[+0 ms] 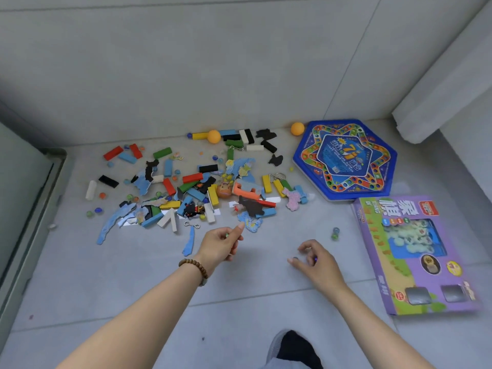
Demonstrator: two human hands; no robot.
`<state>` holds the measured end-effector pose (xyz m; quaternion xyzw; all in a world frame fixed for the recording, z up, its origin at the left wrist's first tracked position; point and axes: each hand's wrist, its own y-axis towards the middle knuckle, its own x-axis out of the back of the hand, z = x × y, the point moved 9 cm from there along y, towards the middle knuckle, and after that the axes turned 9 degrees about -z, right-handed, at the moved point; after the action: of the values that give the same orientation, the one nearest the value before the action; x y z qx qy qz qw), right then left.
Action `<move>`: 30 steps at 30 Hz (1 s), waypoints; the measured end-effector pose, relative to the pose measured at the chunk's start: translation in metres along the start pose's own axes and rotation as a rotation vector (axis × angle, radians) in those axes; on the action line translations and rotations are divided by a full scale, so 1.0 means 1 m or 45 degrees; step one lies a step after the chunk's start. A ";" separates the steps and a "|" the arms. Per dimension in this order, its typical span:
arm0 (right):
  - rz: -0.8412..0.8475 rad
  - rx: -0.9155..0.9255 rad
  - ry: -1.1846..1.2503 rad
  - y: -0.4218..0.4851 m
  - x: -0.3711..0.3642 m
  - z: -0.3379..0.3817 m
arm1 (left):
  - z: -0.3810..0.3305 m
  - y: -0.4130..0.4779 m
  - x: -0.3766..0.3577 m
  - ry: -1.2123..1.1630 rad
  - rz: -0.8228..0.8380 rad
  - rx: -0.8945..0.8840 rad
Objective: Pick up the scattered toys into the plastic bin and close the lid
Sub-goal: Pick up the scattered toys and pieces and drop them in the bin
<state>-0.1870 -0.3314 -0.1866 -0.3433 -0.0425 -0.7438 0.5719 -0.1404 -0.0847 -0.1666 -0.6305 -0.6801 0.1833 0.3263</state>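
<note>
A heap of scattered toys (202, 182) covers the grey floor ahead: coloured wooden blocks, blue puzzle pieces, marbles, metal ring puzzles, a small figure. Two orange balls (214, 136) (297, 128) rest by the wall. My left hand (222, 245) hovers at the heap's near edge, fingers curled around a small green marble. My right hand (314, 258) is low over the floor, fingertips pinching a dark marble, another small one tucked under the fingers. Two loose marbles (335, 233) lie to its right. No plastic bin is in view.
A blue hexagonal board game (346, 158) lies flat at the right by the wall. A purple game box (415, 251) lies nearer, at the right. A glass door frame (32, 198) runs along the left. My dark shoe (295, 347) shows at the bottom.
</note>
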 end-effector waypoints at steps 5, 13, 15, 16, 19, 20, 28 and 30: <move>0.028 0.173 -0.388 0.003 -0.006 0.002 | -0.002 0.000 -0.020 0.106 -0.052 -0.036; -0.198 -0.665 1.324 0.019 0.041 -0.029 | -0.010 0.001 -0.047 0.201 -0.024 -0.045; -0.288 -0.634 1.305 0.028 0.060 -0.035 | -0.015 0.001 -0.051 0.225 -0.022 -0.056; -0.351 -0.629 1.246 0.031 0.067 -0.040 | -0.017 0.000 -0.053 0.232 -0.024 -0.058; -0.502 -0.501 0.878 0.040 0.084 -0.052 | -0.019 -0.001 -0.058 0.246 -0.019 -0.062; -0.523 -0.416 0.748 0.044 0.087 -0.053 | -0.018 -0.002 -0.059 0.253 -0.017 -0.061; -0.583 -0.065 0.070 0.050 0.077 -0.040 | -0.008 0.001 -0.058 0.288 -0.032 -0.028; -0.567 0.014 -0.035 0.053 0.075 -0.034 | -0.006 0.001 -0.057 0.284 -0.035 -0.020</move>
<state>-0.1644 -0.4265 -0.1874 -0.3323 -0.1291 -0.8469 0.3946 -0.1363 -0.1415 -0.1749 -0.6400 -0.6497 0.1021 0.3974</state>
